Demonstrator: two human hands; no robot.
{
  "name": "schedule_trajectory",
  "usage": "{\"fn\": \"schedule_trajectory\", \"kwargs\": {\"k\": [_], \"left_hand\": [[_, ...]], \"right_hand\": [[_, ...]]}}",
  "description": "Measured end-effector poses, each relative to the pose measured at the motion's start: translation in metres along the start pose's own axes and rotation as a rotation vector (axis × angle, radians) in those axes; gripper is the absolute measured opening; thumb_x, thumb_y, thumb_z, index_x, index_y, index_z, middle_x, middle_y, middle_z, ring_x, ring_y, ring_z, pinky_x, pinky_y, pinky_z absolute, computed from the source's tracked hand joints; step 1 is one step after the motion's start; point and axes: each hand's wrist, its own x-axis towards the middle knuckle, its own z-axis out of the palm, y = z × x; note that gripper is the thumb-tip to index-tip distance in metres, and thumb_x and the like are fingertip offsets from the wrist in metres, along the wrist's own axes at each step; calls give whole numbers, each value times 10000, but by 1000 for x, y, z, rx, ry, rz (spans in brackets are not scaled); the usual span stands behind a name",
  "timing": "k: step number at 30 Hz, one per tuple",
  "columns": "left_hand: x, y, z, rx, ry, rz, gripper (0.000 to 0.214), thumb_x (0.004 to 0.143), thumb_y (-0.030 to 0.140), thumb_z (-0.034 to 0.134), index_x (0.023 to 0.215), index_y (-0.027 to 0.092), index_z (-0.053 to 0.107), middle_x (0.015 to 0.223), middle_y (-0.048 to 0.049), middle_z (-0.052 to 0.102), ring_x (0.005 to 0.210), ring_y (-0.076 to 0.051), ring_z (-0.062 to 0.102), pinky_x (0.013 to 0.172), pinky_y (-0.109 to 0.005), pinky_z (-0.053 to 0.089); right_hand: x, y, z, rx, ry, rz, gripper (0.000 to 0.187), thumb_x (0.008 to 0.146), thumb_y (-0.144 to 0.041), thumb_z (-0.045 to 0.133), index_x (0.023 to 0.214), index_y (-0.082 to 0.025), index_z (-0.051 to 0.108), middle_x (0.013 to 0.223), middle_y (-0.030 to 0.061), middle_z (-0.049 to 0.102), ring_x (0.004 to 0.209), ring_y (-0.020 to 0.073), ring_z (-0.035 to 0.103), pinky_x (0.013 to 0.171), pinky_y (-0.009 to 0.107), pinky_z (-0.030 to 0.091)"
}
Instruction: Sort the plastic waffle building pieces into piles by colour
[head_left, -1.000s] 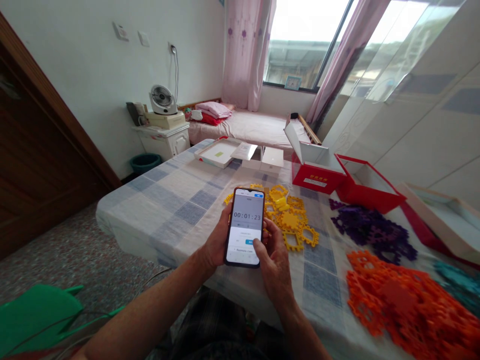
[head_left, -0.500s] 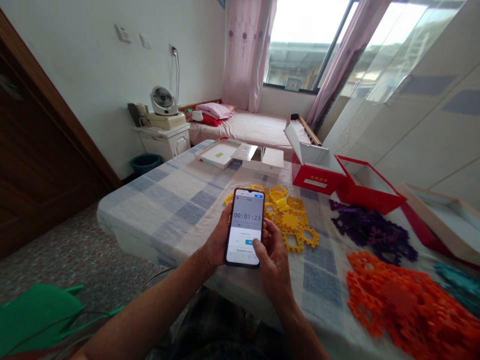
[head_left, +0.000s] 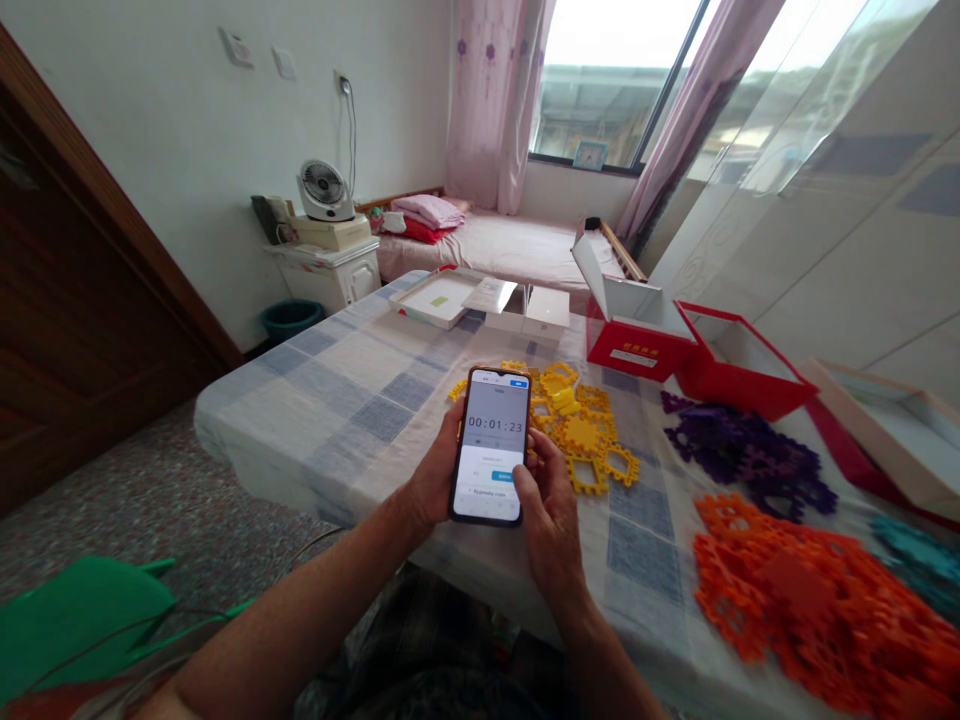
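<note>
A smartphone (head_left: 491, 450) is held upright above the near edge of the table, its screen toward me with the timer reading 00:01:23. My left hand (head_left: 435, 470) grips its left side, most fingers hidden behind it. My right hand (head_left: 551, 510) wraps the lower right side, with the thumb over the screen beside a blue button. Just behind the phone lie yellow interlocking plastic pieces (head_left: 583, 434), partly covered by it. To the right are piles of purple pieces (head_left: 750, 460), orange pieces (head_left: 817, 590) and teal pieces (head_left: 919, 565).
A checked cloth covers the table (head_left: 315, 400). Toward its far side stand a shallow white tray (head_left: 439, 300), a white box (head_left: 547, 308) and red boxes (head_left: 634, 345). A pale open box (head_left: 892, 430) is at the right. A green plastic stool (head_left: 82, 620) stands at lower left.
The view has shifted slightly. Both hands keep hold of the phone, and the right thumb has moved a little off the blue button toward the screen's edge. The timer reading is the same.
</note>
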Motion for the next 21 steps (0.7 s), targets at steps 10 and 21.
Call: {"fn": "schedule_trajectory", "kwargs": {"k": [10,21], "left_hand": [[-1,1,1,-34,3,-24,680,862,628,364,1174,69,591,955,-165,684,842,-256,665,836,-375,493],[-2,1,-1,-53,-67,-60,722,852,659,342,1177,63,587,974,-180,670,849,-268,661,818,-383,497]], "right_hand": [[-14,-7,-21,-445,67,-410,350,917,-247,463,1266,-251,486,1344,77,441,1236,218,439,999,425,421],[-20,-3,-40,-774,20,-761,333,854,-108,533,1120,-282,630,1348,40,438,1306,269,352,1051,512,345]]}}
